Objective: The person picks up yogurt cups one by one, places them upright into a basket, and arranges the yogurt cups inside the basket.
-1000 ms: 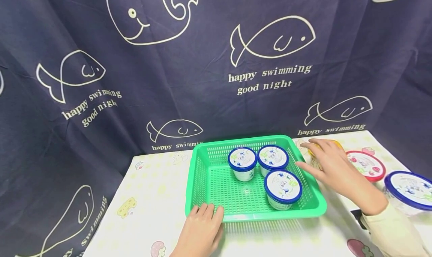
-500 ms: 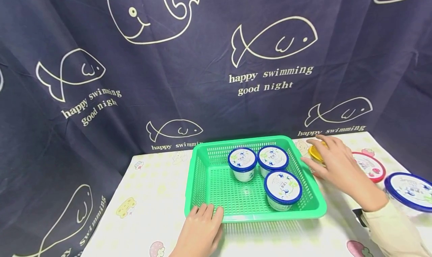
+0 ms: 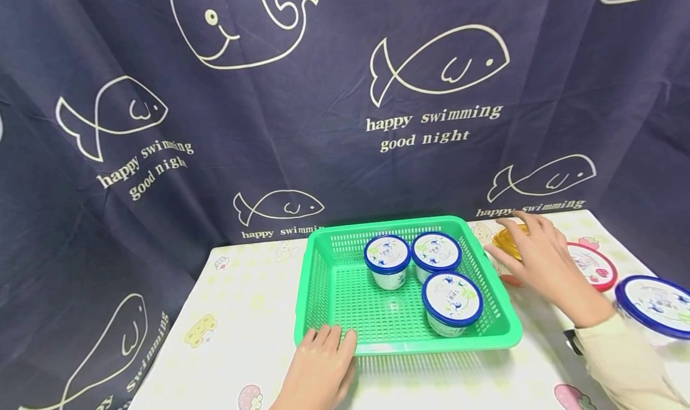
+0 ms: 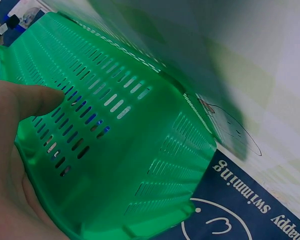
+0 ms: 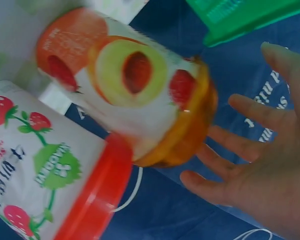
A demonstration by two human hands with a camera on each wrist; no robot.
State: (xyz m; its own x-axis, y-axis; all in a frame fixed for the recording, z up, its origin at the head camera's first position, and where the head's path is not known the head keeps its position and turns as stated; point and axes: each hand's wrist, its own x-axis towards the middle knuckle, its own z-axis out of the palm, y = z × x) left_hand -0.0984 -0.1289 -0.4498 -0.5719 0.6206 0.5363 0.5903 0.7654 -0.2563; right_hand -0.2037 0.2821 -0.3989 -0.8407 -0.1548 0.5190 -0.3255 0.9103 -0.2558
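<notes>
My left hand (image 3: 320, 365) grips the front left rim of a green plastic basket (image 3: 431, 345). In the left wrist view its thumb (image 4: 39, 100) lies against the slotted outer wall, with the other fingers behind the rim. Three white tubs with blue lids stand inside, the nearest tub (image 3: 451, 299) by the front right corner. Right of the basket, my right hand (image 3: 547, 272) reaches over a yellow-lidded tub (image 3: 507, 242), partly hiding it. The right wrist view shows spread fingers (image 5: 260, 112) beside the yellow lid, and peach and strawberry prints on this tub (image 5: 134, 75).
A red-lidded tub (image 3: 595, 265) stands right behind my right hand, close to the yellow-lidded one. Farther right is a large blue-lidded tub (image 3: 654, 302). A patterned cloth (image 3: 242, 314) covers the table, and a dark blue curtain (image 3: 323, 128) hangs behind it.
My right hand has shifted slightly right and away from the basket, and more of the yellow-lidded tub shows beneath its fingers. My left hand and the basket have stayed in place.
</notes>
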